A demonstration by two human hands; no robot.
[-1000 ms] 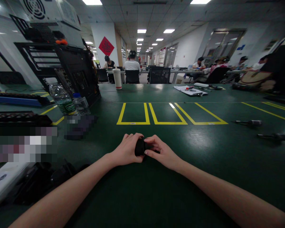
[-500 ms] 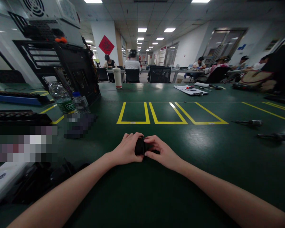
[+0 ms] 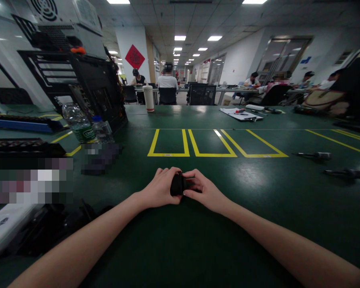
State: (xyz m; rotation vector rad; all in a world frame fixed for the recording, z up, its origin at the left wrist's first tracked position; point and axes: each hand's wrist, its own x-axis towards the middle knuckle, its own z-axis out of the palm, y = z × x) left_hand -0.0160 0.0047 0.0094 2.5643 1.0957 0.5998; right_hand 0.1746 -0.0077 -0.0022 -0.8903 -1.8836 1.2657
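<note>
A small black block-like object (image 3: 177, 185) is held low over the green table, in the middle of the head view; its exact kind does not show. My left hand (image 3: 158, 189) wraps around it from the left, with the thumb below and the fingers above. From the right, my right hand (image 3: 208, 193) closes its thumb and fingertips on the object's right end. Part of the object is hidden behind the fingers.
Yellow tape outlines (image 3: 168, 155) mark the green table (image 3: 258, 224) beyond my hands. Two screwdrivers (image 3: 346, 173) lie at right. Plastic bottles (image 3: 78, 120), a black computer frame (image 3: 99, 88) and a white box (image 3: 6, 230) stand at left. A cup (image 3: 148, 98) and clipboard (image 3: 240, 114) are farther back.
My right fingertips have shifted very slightly on the black object's right end, and more of that end shows. My left hand keeps its hold in the same place.
</note>
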